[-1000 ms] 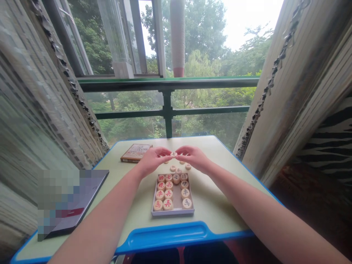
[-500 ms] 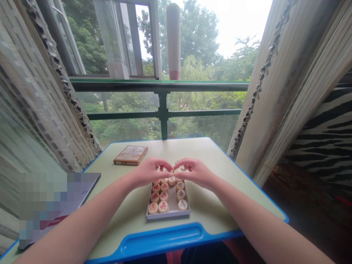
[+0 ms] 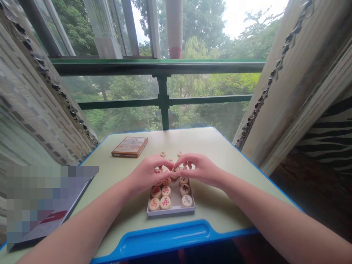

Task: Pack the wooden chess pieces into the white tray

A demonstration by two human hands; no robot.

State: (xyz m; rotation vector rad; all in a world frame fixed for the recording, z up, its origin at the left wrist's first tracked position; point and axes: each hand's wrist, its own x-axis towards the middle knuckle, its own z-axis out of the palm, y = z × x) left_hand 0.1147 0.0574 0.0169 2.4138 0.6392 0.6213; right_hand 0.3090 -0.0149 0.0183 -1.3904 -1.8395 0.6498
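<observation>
Above the far half of a shallow white box tray (image 3: 176, 210), my left hand (image 3: 150, 170) and my right hand (image 3: 202, 169) meet fingertip to fingertip. Between them they pinch a round wooden Chinese chess piece (image 3: 175, 171) with a dark character. Red-lettered pieces (image 3: 165, 202) line the tray's left side in two columns. Black-lettered pieces (image 3: 187, 201) form a column along the right side, with bare tray floor between. My fingers partly hide the tray's far end. Beyond my hands, a few loose pieces (image 3: 162, 154) lie on the table.
A flat brown-edged box (image 3: 130, 146) lies at the table's back left. On the left edge rests a dark flat object (image 3: 68, 205), partly blurred out. A blue trough (image 3: 166, 236) runs along the table's front edge. Curtains flank the table, with a green railing (image 3: 163, 99) behind it.
My view has tilted down, and loose pieces beyond my hands show more clearly. Both hands still hold the piece over the tray.
</observation>
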